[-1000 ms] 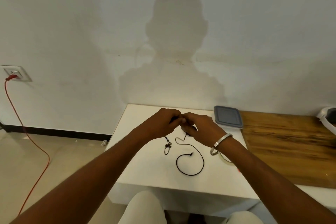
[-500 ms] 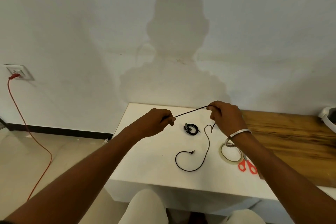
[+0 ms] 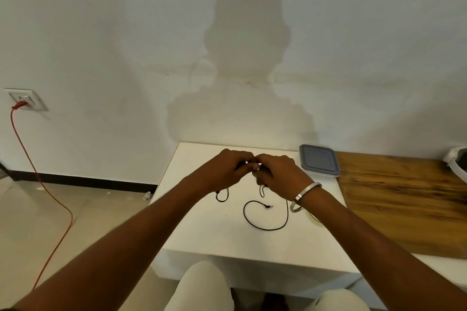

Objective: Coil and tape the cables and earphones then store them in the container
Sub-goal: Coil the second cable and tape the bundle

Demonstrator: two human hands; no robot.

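Note:
A thin black earphone cable (image 3: 267,228) lies in a loose curve on the white table (image 3: 207,232), its plug end free near the middle. My left hand (image 3: 227,169) and my right hand (image 3: 278,174) meet above the table's far part, fingertips together, both pinching the upper part of the cable. A short loop hangs below my left hand and another strand drops below my right. The grey-lidded container (image 3: 319,160) sits shut at the table's back right. A tape roll (image 3: 313,217) peeks out from under my right wrist.
A wooden board (image 3: 404,199) adjoins the table on the right, with a white object (image 3: 457,161) at its far edge. A red cord (image 3: 38,179) runs from a wall socket (image 3: 24,100) down across the floor on the left. My knees are below the table's front edge.
My hands, which had drawn apart with a length of cable stretched taut between them, have come back together. The right hand now covers the small black coil and the scissors.

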